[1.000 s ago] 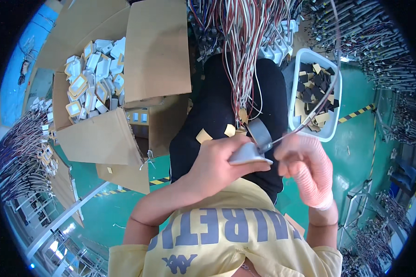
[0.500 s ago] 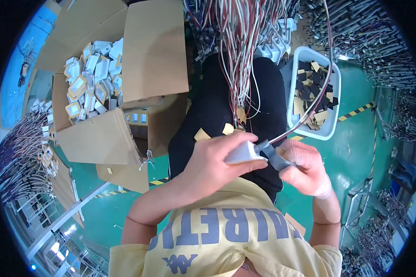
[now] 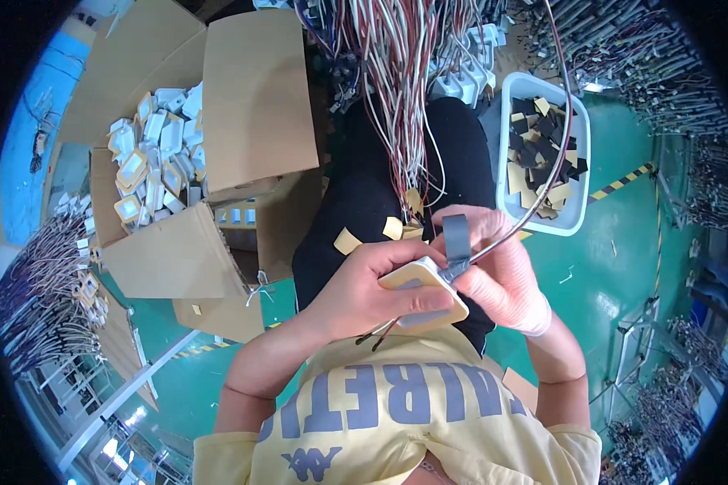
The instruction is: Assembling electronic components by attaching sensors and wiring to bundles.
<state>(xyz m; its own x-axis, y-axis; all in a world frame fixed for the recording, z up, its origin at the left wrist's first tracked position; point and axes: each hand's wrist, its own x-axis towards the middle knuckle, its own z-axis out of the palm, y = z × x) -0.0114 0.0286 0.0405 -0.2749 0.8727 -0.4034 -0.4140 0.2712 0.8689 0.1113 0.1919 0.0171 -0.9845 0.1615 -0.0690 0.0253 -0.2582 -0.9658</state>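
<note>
My left hand (image 3: 356, 284) is closed round a white plastic housing with a yellow-edged face (image 3: 430, 319), its thumb across that face. A red-and-white cable (image 3: 557, 166) runs from the housing's right end, up and away to the right. Two short wire ends stick out below the housing. A grey strip of tape (image 3: 456, 236) is wrapped in part round the cable beside the housing, and its free end stands up. My right hand (image 3: 505, 271) pinches the cable and tape there between thumb and fingers; the exact contact is partly hidden.
Several yellow paper scraps (image 3: 347, 241) and a bundle of wires (image 3: 400, 121) lie on my lap. At left stands a cardboard box (image 3: 166, 255) with white housings (image 3: 168, 133). A white bin (image 3: 575, 218) at right holds black and yellow pieces (image 3: 546, 145).
The grey tape has gone from being stretched out toward my right hand to standing up at the cable. My right hand has come in against the housing, whose yellow-edged face has turned up.
</note>
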